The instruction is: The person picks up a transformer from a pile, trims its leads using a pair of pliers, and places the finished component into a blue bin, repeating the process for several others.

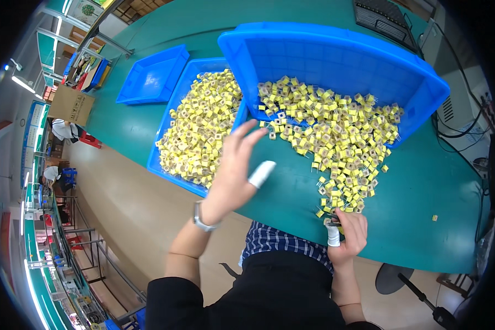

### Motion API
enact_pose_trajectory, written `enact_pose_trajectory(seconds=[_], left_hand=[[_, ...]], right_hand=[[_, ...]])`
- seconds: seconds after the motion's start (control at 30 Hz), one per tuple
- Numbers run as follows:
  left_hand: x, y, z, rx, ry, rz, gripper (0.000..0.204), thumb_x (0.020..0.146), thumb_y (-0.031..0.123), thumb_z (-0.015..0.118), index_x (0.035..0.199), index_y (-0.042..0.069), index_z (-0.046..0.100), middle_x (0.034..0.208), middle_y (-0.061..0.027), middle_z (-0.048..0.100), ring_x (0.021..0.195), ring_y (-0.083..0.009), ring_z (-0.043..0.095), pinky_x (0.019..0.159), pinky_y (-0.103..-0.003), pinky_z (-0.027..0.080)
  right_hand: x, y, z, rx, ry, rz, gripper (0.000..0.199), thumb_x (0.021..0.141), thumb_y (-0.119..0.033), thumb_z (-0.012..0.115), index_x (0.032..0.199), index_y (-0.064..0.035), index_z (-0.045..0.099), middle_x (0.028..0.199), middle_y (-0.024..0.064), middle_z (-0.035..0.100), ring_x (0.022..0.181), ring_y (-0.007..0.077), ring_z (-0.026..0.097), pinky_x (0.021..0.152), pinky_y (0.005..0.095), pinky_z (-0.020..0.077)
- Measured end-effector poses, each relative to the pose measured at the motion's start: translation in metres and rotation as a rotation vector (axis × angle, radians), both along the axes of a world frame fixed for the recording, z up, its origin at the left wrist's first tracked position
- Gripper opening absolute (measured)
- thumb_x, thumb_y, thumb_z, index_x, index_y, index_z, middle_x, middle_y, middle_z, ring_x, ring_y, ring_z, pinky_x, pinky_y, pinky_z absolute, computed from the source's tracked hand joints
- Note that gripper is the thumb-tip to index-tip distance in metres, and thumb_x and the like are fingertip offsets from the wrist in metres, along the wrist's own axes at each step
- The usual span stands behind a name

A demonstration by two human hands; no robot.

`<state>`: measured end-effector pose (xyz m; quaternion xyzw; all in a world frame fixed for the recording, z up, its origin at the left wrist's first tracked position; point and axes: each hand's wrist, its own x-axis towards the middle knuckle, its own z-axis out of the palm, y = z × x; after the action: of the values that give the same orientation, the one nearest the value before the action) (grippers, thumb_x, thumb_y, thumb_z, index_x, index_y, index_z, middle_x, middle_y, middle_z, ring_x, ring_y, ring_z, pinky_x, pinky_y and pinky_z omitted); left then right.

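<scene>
The left hand (234, 170) is raised above the right edge of a blue tray (155, 151) filled with small yellow parts (198, 129). Its forearm rises from the lower edge of the view, elbow bent, with a watch (204, 218) at the wrist. The back of the hand is uppermost; the fingers are spread and point forward and to the right, and the thumb, in a white cover (262, 173), stands well apart from them. The hand is wide open and blurred; nothing is seen in its grasp.

The right hand (347, 234) is low at the near tip of a loose pile of the same parts, close to the front edge of the green desk (283, 190). Its forearm comes almost straight up from below. The fingers are bent in toward the thumb, which also wears a white cover (334, 235). Yellow shows beside the fingertips; whether a part is gripped cannot be told.

The pile runs back into a large blue bin (335, 52) tipped on its side, mouth toward the person. A single part (435, 218) lies well apart at the right.
</scene>
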<state>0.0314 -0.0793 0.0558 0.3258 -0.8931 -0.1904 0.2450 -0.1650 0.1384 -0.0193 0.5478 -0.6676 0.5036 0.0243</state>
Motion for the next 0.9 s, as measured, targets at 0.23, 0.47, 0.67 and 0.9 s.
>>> enact_pose_trajectory(seconds=[0.23, 0.47, 0.67, 0.9], left_hand=[[-0.045, -0.009, -0.061, 0.057, -0.223, 0.168, 0.080, 0.089, 0.000, 0.065, 0.162, 0.005, 0.032, 0.165, -0.0283, 0.029, 0.149, -0.0485, 0.034, 0.121, -0.055, 0.035], [-0.044, 0.019, -0.057, 0.135, -0.208, 0.092, 0.076, 0.081, -0.008, 0.060, 0.154, 0.003, 0.040, 0.154, -0.0283, 0.037, 0.141, -0.0501, 0.037, 0.117, -0.057, 0.038], [-0.035, 0.033, -0.038, 0.360, -0.087, 0.026, 0.073, 0.084, -0.006, 0.064, 0.154, 0.004, 0.041, 0.149, -0.0248, 0.045, 0.136, -0.0457, 0.044, 0.116, -0.056, 0.040], [-0.038, 0.043, -0.058, 0.186, -0.060, 0.131, 0.064, 0.083, -0.008, 0.063, 0.145, 0.003, 0.053, 0.141, -0.0190, 0.053, 0.129, -0.0418, 0.049, 0.111, -0.048, 0.043]], right_hand=[[0.001, -0.002, 0.001, 0.000, 0.016, 0.002, 0.031, 0.081, -0.004, 0.077, 0.111, 0.0031, 0.076, 0.085, 0.0117, 0.072, 0.078, 0.0295, 0.067, 0.077, 0.0387, 0.0487], [0.001, 0.000, -0.003, 0.019, 0.043, -0.036, 0.030, 0.084, -0.008, 0.075, 0.111, 0.0041, 0.075, 0.086, 0.0128, 0.073, 0.078, 0.0305, 0.067, 0.076, 0.0389, 0.0493], [0.002, -0.001, -0.003, 0.018, 0.037, -0.016, 0.029, 0.085, -0.012, 0.076, 0.109, 0.0048, 0.076, 0.089, 0.0146, 0.072, 0.079, 0.0327, 0.067, 0.075, 0.0414, 0.0490], [0.003, -0.003, 0.000, 0.044, 0.061, -0.002, 0.031, 0.083, -0.004, 0.074, 0.112, 0.0056, 0.075, 0.087, 0.0136, 0.073, 0.080, 0.0312, 0.067, 0.079, 0.0398, 0.0508]])
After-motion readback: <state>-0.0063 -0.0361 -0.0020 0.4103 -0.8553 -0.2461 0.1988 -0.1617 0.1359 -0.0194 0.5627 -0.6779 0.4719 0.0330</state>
